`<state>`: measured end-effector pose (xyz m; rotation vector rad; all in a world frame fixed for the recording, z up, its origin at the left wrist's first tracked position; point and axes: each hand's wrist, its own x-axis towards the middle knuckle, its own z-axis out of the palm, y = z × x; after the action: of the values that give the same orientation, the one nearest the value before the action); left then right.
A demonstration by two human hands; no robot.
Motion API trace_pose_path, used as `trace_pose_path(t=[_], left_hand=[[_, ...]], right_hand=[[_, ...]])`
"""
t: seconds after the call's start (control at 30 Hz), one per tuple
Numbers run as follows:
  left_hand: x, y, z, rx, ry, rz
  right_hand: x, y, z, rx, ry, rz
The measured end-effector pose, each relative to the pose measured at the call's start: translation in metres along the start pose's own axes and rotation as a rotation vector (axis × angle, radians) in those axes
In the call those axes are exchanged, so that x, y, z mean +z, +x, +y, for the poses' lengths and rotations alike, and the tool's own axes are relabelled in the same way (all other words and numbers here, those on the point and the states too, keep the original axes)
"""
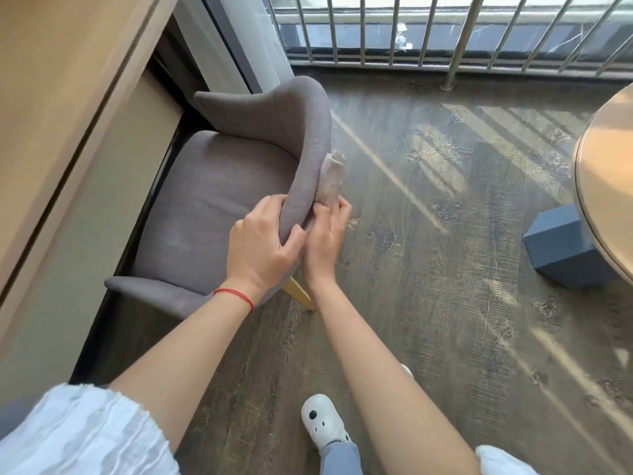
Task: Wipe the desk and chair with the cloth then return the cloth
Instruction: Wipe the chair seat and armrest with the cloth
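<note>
Wood floor (428, 269): dark planks, sun stripes; biggest thing in view.
Desk (51, 97): beige, cut off at left + top edge.
Chair (219, 197): grey fabric, seat tucked under desk; one yellow leg (301, 294) shows, rest hidden.
Round table (609, 186): cut off at right, blue base (561, 248) under it.
Left hand (260, 245): clamped over top of chair back; red string (236, 294) on wrist.
Right hand (325, 238): grips cloth.
Cloth (330, 180): pale, bunched, pressed on outer side of chair back; lower part hidden by hand.
Writing/brands: none readable.
</note>
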<state>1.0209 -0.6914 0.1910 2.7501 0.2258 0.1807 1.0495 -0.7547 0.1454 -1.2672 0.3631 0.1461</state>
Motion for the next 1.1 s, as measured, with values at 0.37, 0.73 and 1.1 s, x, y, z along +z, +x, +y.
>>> trace_pose_path(t=[0.37, 0.73, 1.1], left_hand=[[-0.003, 0.002, 0.003, -0.022, 0.005, -0.032], [-0.006, 0.002, 0.005, -0.049, -0.025, -0.035], [-0.007, 0.002, 0.006, -0.051, -0.012, -0.059]], right_hand=[[-0.003, -0.040, 0.026, 0.110, 0.026, -0.035], [0.007, -0.001, -0.004, -0.066, -0.017, 0.049], [0.002, 0.061, -0.030, -0.118, -0.160, -0.106]])
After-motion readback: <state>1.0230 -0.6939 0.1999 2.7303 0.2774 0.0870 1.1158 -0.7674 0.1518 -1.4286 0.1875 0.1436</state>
